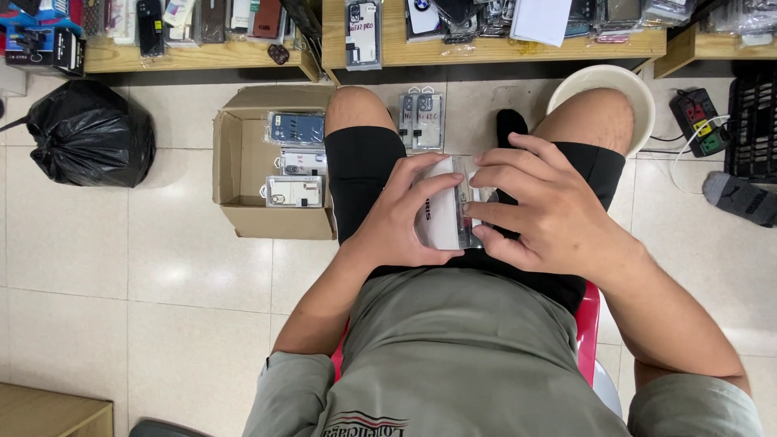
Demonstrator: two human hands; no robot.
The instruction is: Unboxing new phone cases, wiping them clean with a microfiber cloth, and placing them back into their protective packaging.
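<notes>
Both hands grip one packaged phone case (pixel 443 212) over the lap. Left hand (pixel 401 218) and right hand (pixel 538 206) cover its ends, hiding most of it.

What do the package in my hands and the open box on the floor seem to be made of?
The package, held by the left hand and right hand, looks like clear glossy plastic over a white card insert: it is see-through and glints. The open box looks like plain brown matte cardboard, with folded flaps.
</notes>
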